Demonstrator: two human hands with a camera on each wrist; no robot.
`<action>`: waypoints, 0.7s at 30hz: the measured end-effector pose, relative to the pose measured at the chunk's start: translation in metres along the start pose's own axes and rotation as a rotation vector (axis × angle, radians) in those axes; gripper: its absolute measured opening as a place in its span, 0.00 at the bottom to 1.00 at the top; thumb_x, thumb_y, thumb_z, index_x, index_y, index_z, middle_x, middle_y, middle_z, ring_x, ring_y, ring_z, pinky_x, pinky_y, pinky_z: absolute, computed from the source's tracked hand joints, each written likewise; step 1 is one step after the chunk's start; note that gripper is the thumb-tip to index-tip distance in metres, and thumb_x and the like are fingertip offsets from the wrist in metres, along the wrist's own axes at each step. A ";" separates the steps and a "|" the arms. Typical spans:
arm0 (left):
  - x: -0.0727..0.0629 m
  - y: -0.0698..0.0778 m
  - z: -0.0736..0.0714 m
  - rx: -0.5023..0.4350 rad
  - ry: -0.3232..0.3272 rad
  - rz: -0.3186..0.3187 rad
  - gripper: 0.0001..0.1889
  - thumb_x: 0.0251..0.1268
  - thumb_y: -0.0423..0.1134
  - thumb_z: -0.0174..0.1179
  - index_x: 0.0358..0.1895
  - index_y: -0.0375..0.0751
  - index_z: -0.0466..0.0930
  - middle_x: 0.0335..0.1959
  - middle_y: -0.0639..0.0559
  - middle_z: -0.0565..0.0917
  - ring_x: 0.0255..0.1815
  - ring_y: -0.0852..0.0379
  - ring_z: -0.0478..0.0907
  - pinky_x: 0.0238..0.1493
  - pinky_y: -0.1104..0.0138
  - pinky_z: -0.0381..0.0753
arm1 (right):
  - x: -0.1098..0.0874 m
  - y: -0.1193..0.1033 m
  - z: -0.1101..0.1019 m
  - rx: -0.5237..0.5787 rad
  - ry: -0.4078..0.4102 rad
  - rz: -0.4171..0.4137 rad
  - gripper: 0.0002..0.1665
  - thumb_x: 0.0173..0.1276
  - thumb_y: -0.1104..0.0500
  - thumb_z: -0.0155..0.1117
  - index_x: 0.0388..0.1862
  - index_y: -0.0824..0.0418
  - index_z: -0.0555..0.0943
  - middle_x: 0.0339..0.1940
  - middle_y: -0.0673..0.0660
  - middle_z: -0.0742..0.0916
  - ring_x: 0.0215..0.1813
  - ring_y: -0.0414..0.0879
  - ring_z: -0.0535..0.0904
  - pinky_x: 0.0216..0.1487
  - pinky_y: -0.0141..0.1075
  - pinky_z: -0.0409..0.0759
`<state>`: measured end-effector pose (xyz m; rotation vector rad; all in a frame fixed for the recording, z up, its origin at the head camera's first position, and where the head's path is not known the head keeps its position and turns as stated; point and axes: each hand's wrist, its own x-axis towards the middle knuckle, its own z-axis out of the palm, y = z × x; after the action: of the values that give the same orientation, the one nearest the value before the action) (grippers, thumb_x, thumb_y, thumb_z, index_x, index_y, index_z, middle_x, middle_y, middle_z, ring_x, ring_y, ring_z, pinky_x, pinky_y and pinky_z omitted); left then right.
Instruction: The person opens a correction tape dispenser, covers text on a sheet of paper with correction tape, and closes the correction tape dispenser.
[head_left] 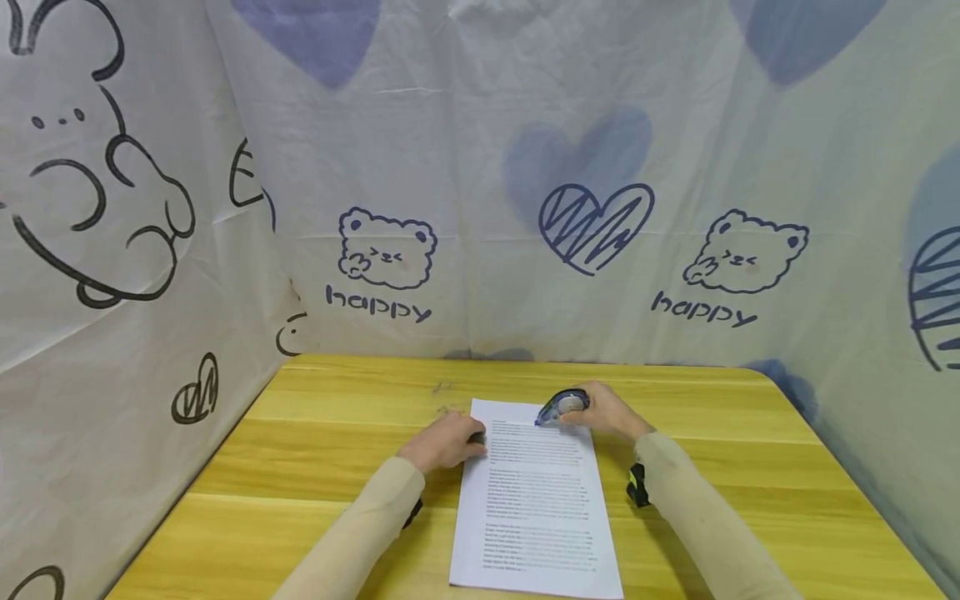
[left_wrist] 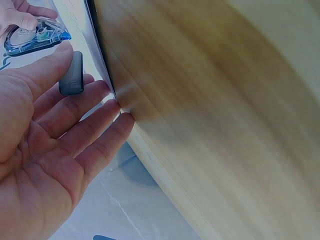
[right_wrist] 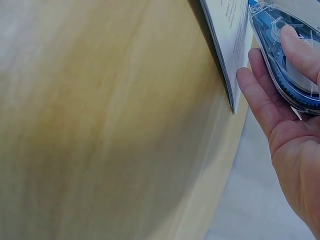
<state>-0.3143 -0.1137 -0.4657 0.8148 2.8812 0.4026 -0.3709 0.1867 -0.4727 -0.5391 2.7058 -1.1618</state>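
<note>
Wood tbl (head_left: 300, 450), paper (head_left: 536, 508); L hand (head_left: 446, 440) pinches dk piece (left_wrist: 73, 76); R hand (head_left: 606, 410) grips corr. tape (head_left: 564, 404)

Backdrop (head_left: 465, 125): lowercase word "happy" (head_left: 378, 304) in blue, shown twice; one below left bear drawing (head_left: 387, 260), one below right bear drawing (head_left: 742, 262). Paper (head_left: 540, 517): paragraphs of printed text, too small and blurred to read.

My sleeves (head_left: 716, 508) are plain cream; the strap (head_left: 637, 486) at my right wrist is black with yellow-green. The correction tape (head_left: 558, 408) is see-through with blue parts and a dark rim; the small cap (left_wrist: 72, 77) is charcoal. Dark print lines the white paper (head_left: 536, 500). The table (head_left: 225, 517) is yellow, wood-grained; the white cloth (head_left: 480, 292) has blue hearts and navy bear outlines.
</note>
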 end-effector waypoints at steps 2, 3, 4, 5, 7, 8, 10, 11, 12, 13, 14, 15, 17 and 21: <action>-0.001 0.000 0.000 -0.003 0.001 0.000 0.07 0.69 0.45 0.62 0.35 0.47 0.80 0.21 0.58 0.76 0.20 0.63 0.68 0.25 0.71 0.67 | 0.000 0.001 0.000 -0.002 -0.005 -0.012 0.12 0.62 0.57 0.73 0.44 0.58 0.85 0.40 0.51 0.88 0.42 0.44 0.81 0.50 0.45 0.79; -0.001 0.001 0.000 -0.004 0.001 0.002 0.07 0.69 0.45 0.62 0.35 0.47 0.80 0.21 0.58 0.76 0.20 0.63 0.68 0.25 0.71 0.67 | 0.000 0.001 -0.001 -0.001 -0.008 -0.019 0.12 0.62 0.57 0.73 0.45 0.58 0.85 0.40 0.52 0.88 0.42 0.44 0.81 0.50 0.45 0.79; -0.001 0.001 -0.001 -0.004 0.002 0.003 0.07 0.69 0.45 0.62 0.35 0.47 0.80 0.22 0.58 0.76 0.21 0.63 0.68 0.25 0.71 0.67 | -0.001 0.001 -0.001 0.000 -0.011 -0.025 0.13 0.62 0.57 0.72 0.45 0.58 0.85 0.40 0.52 0.88 0.42 0.44 0.81 0.50 0.46 0.79; -0.001 0.001 -0.001 -0.004 0.002 0.003 0.07 0.69 0.45 0.62 0.35 0.47 0.80 0.22 0.58 0.76 0.21 0.63 0.68 0.25 0.71 0.67 | -0.001 0.002 -0.001 0.003 -0.010 -0.020 0.12 0.62 0.57 0.72 0.45 0.57 0.85 0.41 0.51 0.88 0.43 0.44 0.81 0.51 0.45 0.78; -0.001 0.001 0.000 -0.003 0.003 0.005 0.07 0.69 0.45 0.62 0.35 0.47 0.80 0.22 0.58 0.76 0.21 0.63 0.68 0.25 0.71 0.67 | -0.001 0.002 -0.001 0.001 -0.008 -0.019 0.12 0.63 0.57 0.72 0.45 0.57 0.85 0.41 0.51 0.88 0.44 0.43 0.81 0.52 0.46 0.78; -0.001 0.001 0.000 -0.003 0.005 0.005 0.06 0.69 0.45 0.62 0.35 0.47 0.80 0.22 0.59 0.76 0.21 0.63 0.68 0.25 0.71 0.67 | -0.001 0.003 -0.001 0.000 -0.007 -0.017 0.12 0.63 0.57 0.72 0.45 0.56 0.85 0.41 0.50 0.88 0.44 0.43 0.81 0.53 0.47 0.78; -0.001 0.001 0.000 -0.003 0.006 0.004 0.06 0.69 0.45 0.62 0.35 0.47 0.81 0.22 0.59 0.76 0.21 0.63 0.68 0.25 0.71 0.67 | -0.001 0.004 -0.002 -0.002 -0.003 -0.011 0.12 0.62 0.56 0.73 0.44 0.55 0.85 0.41 0.50 0.88 0.45 0.43 0.81 0.54 0.48 0.78; -0.001 0.000 0.000 -0.002 0.007 0.004 0.07 0.69 0.45 0.62 0.35 0.47 0.81 0.22 0.59 0.76 0.20 0.63 0.68 0.25 0.71 0.67 | -0.001 0.004 -0.002 -0.003 -0.002 -0.009 0.11 0.62 0.56 0.73 0.44 0.54 0.85 0.41 0.49 0.88 0.45 0.43 0.81 0.55 0.48 0.77; -0.001 0.001 0.000 -0.001 0.007 0.003 0.07 0.69 0.45 0.62 0.35 0.47 0.80 0.22 0.59 0.76 0.20 0.63 0.68 0.25 0.71 0.67 | -0.002 0.004 -0.002 -0.005 0.000 -0.009 0.11 0.62 0.56 0.73 0.44 0.54 0.85 0.41 0.49 0.88 0.45 0.44 0.81 0.55 0.49 0.77; -0.001 0.001 0.000 -0.001 0.007 0.003 0.07 0.69 0.45 0.62 0.35 0.47 0.80 0.21 0.59 0.76 0.20 0.63 0.68 0.25 0.71 0.67 | -0.002 0.004 -0.002 -0.005 0.000 -0.010 0.12 0.62 0.56 0.73 0.44 0.55 0.85 0.41 0.50 0.88 0.45 0.44 0.81 0.55 0.49 0.77; -0.001 0.001 -0.001 0.001 0.006 0.002 0.07 0.69 0.45 0.62 0.35 0.47 0.80 0.21 0.59 0.76 0.20 0.63 0.68 0.25 0.71 0.67 | -0.002 0.004 -0.002 -0.004 0.000 -0.011 0.12 0.62 0.56 0.73 0.44 0.55 0.85 0.41 0.50 0.88 0.44 0.44 0.81 0.55 0.49 0.77; -0.001 0.001 -0.001 0.001 0.005 0.001 0.07 0.69 0.45 0.62 0.35 0.47 0.80 0.21 0.59 0.76 0.20 0.63 0.68 0.25 0.71 0.67 | -0.002 0.004 -0.003 -0.004 0.001 -0.010 0.12 0.62 0.56 0.73 0.44 0.55 0.85 0.41 0.50 0.88 0.44 0.44 0.81 0.55 0.49 0.77; -0.001 0.001 0.000 0.000 0.003 -0.001 0.07 0.69 0.45 0.62 0.35 0.47 0.80 0.21 0.59 0.76 0.20 0.63 0.69 0.25 0.71 0.67 | -0.003 0.004 -0.003 -0.006 0.000 -0.010 0.12 0.62 0.56 0.73 0.44 0.56 0.85 0.41 0.50 0.88 0.43 0.44 0.81 0.54 0.49 0.78; -0.001 0.000 0.001 0.001 0.000 -0.003 0.07 0.69 0.45 0.62 0.36 0.47 0.80 0.21 0.59 0.76 0.20 0.63 0.68 0.24 0.71 0.67 | -0.003 0.003 -0.003 -0.007 -0.004 -0.014 0.11 0.62 0.57 0.72 0.44 0.56 0.85 0.40 0.50 0.88 0.41 0.44 0.80 0.50 0.45 0.78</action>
<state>-0.3135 -0.1139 -0.4661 0.8101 2.8823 0.4001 -0.3698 0.1916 -0.4729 -0.5613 2.7080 -1.1529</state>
